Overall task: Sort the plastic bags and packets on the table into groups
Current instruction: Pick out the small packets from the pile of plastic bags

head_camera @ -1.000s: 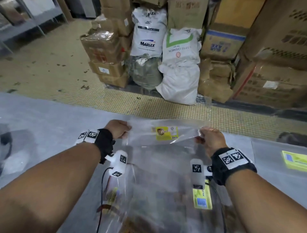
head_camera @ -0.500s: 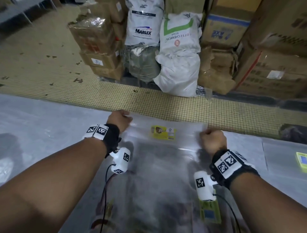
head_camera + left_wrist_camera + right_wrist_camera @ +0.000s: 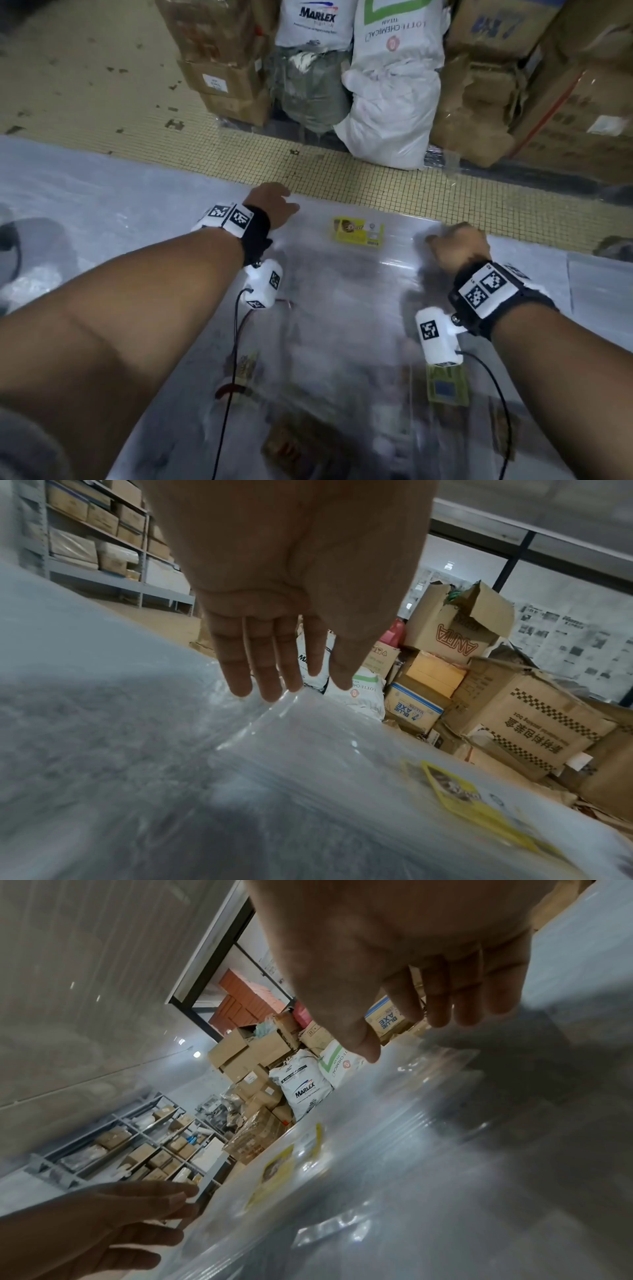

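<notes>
A clear plastic bag (image 3: 346, 246) with a yellow label (image 3: 358, 231) lies flat at the far edge of the table (image 3: 102, 192), on top of a blurred heap of other clear bags and packets (image 3: 342, 377). The left hand (image 3: 274, 204) is at the bag's far left corner; in the left wrist view its fingers (image 3: 260, 664) are straight and close together, their tips touching the plastic, so that grip is released and holds nothing. The right hand (image 3: 457, 245) is at the bag's right edge; from the head view it looks like a fist, yet the right wrist view shows its fingers (image 3: 441, 999) only loosely bent over the plastic with nothing pinched between them, so that grip is released too. A second yellow label with a blue patch (image 3: 447, 385) shows through the heap below the right wrist. Beyond the table, white sacks (image 3: 394, 85) and cardboard boxes (image 3: 548, 85) stand on a tiled floor (image 3: 85, 68).
</notes>
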`<state>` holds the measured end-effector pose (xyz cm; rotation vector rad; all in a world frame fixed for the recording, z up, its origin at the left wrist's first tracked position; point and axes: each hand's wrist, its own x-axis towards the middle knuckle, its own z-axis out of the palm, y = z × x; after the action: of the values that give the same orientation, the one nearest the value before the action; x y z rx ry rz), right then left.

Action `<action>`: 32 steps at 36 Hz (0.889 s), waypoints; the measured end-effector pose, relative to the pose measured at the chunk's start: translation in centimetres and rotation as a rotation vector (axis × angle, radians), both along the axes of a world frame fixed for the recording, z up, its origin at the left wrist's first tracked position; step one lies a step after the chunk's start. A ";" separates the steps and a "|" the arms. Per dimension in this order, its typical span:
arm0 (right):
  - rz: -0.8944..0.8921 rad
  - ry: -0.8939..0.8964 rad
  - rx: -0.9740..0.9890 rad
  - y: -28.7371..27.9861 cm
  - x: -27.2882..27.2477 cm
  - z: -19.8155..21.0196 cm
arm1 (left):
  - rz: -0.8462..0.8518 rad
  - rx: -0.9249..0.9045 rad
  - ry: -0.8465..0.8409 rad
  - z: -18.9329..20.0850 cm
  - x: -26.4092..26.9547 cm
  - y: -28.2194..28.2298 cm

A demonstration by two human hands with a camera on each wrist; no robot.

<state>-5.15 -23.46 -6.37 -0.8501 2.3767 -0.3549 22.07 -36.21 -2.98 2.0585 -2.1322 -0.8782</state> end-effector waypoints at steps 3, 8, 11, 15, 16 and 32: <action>0.027 0.001 -0.022 0.0 0.9 2.6 | -0.007 -0.032 0.029 1.1 -0.1 0.3; 0.092 0.051 -0.094 0.4 1.9 3.1 | 0.000 -0.021 0.098 2.2 0.4 2.1; 0.168 0.076 -0.097 0.8 2.9 3.5 | 0.006 -0.008 0.138 2.7 1.2 3.6; 0.234 0.063 -0.108 2.0 4.3 3.8 | 0.026 0.031 0.207 3.2 2.4 5.9; 0.245 0.062 -0.111 2.3 4.6 3.9 | 0.022 0.042 0.213 3.2 2.7 6.5; 0.197 0.097 -0.156 10.6 7.4 6.4 | -0.159 0.036 0.237 5.1 5.0 13.9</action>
<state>2.29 -12.89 0.03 -1.1879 2.3494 -0.4319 27.11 -22.34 2.15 1.7164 -2.1845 -1.1242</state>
